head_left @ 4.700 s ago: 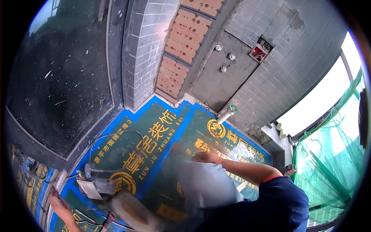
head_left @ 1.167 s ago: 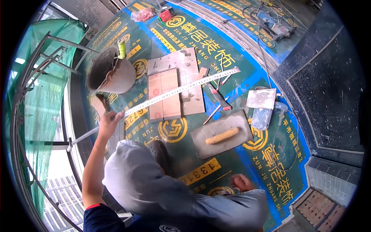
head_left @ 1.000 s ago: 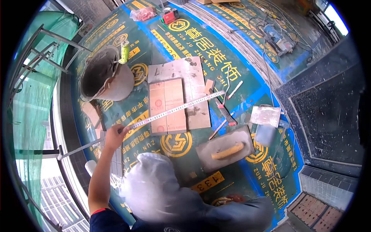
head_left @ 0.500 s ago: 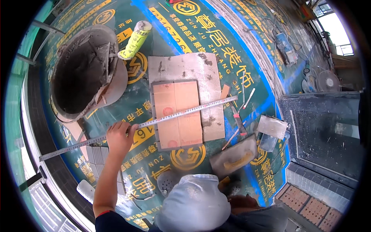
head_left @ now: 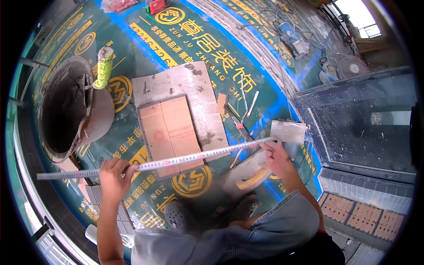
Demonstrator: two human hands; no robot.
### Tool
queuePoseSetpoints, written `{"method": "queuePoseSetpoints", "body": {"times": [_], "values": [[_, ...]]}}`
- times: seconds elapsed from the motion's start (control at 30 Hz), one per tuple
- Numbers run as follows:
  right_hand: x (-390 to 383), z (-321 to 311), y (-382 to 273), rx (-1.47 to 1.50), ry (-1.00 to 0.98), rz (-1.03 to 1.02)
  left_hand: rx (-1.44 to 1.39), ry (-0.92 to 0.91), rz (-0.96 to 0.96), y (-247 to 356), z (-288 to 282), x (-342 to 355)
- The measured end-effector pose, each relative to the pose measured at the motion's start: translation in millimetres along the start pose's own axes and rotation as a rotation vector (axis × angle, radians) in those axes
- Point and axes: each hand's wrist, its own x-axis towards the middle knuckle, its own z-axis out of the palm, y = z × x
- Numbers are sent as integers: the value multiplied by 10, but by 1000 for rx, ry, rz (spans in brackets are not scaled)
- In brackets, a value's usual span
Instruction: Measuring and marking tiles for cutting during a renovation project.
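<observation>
Has denim trousers [head_left: 282, 218] nearest, below the tan panel [head_left: 170, 128], with perforated grey shoes [head_left: 176, 214] planted between trousers and panel. Reaches the left hand [head_left: 115, 179] to the panel's lower left, thumb and fingers pinched on the measuring tape [head_left: 203, 155]. Reaches the right hand [head_left: 279, 159] to the lower right of the panel, fingertips bent up against the tape's end; cannot tell whether gripping or merely touching. Spans the tape across the lower part of the panel and past it on both sides; cannot tell contact with the panel's face.

Differs from half a second ago in having the right hand up from beside the legs and out at the formerly free end, and in carrying the tape from the panel's middle toward its lower edge. Seems to mean better control, probably with less sag or swing over the panel.

Has a trowel [head_left: 255, 177], blurred, right of the panel's lower corner and close to the right hand, so perhaps easy to knock. Has a textured board [head_left: 205, 101] partly under the panel, then a red-handled tool [head_left: 242, 129] and a white marker [head_left: 252, 104] to the right. Shows a bucket [head_left: 104, 115] left of the panel, and farthest, well beyond the panel, a red device [head_left: 156, 6] and a blue power tool [head_left: 293, 42].
</observation>
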Motion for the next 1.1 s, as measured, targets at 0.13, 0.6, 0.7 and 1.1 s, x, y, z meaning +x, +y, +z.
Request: {"method": "queuePoseSetpoints", "body": {"times": [0.13,0.6,0.7,1.1], "values": [[284,170,-213,308,-81,168,-99,5,-97,-178,-23,-201],[283,1084,-294,-90,-526,405,-148,-244,33,555,762,322],[675,476,-441,-668,-583,310,-180,-185,-81,103,803,355],[2457,-67,-39,-946,405,-26,-160,0,-127,-726,1030,605]]}}
